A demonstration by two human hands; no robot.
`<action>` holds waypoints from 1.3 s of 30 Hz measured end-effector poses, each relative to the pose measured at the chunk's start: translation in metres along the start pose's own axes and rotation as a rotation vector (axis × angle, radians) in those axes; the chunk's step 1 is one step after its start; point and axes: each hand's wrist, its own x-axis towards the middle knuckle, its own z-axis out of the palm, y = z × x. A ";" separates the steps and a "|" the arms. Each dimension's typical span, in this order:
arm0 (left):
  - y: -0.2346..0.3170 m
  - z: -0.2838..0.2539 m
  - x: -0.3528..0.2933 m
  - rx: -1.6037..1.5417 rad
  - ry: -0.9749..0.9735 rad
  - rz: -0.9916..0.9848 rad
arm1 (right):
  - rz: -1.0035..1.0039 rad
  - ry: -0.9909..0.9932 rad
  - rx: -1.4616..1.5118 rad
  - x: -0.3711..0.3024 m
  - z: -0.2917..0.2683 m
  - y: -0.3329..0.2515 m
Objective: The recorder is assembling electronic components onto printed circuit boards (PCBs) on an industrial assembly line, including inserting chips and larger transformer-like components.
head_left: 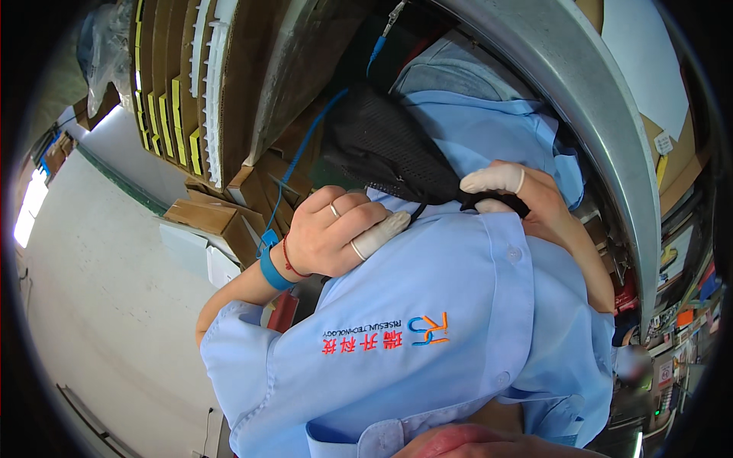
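A limp black mesh fabric piece (pixel 382 149) lies against the front of my light blue shirt (pixel 427 290). Curled at its left side, my left hand (pixel 336 233) has a thin black cord at its covered fingertip. A pale finger cot, a ring and a blue wrist strap (pixel 273 267) are on that hand and wrist. Pinched between thumb and finger of my right hand (pixel 527 191) is a black strap (pixel 477 201) beside the mesh. Pale finger cots cover those fingertips too. The mesh piece's underside is hidden, as are several left fingertips.
A coiled blue cord (pixel 309 145) runs from the wrist strap up toward a metal clip (pixel 393 17). Upright brown boards with yellow edges (pixel 172 91) stand at upper left, near cardboard boxes (pixel 202 216). A curved grey metal edge (pixel 611 99) passes along my right side.
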 end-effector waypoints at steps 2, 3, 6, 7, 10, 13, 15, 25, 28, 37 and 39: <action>-0.001 0.001 0.001 0.015 -0.006 0.012 | -0.065 0.020 -0.014 -0.007 -0.003 0.000; -0.002 0.001 0.002 0.018 -0.017 0.018 | 0.086 0.103 0.046 -0.014 -0.004 -0.005; -0.006 0.003 0.003 0.036 -0.026 0.016 | 0.310 0.291 0.156 -0.029 -0.013 0.004; -0.007 0.003 0.002 0.036 -0.035 0.001 | 0.397 0.396 0.221 -0.035 -0.014 0.010; -0.008 0.000 0.006 0.042 -0.015 -0.016 | 0.459 0.452 0.119 -0.039 -0.019 0.013; -0.012 -0.006 0.013 0.099 -0.004 -0.046 | 0.449 0.478 0.035 -0.038 -0.020 0.008; -0.021 -0.006 0.013 0.216 0.073 -0.081 | 0.389 0.473 -0.453 -0.038 -0.021 0.006; -0.043 -0.089 0.070 0.707 0.512 0.114 | -0.029 0.575 -0.445 -0.061 -0.007 -0.003; -0.019 -0.087 0.088 0.479 0.294 0.102 | -0.025 0.648 -0.366 -0.075 -0.009 -0.016; -0.007 -0.006 0.088 0.170 -0.384 -0.091 | -0.318 0.740 -0.692 -0.076 -0.016 -0.018; -0.016 0.000 0.082 0.182 -0.451 -0.089 | -0.386 0.762 -0.777 -0.074 -0.021 -0.020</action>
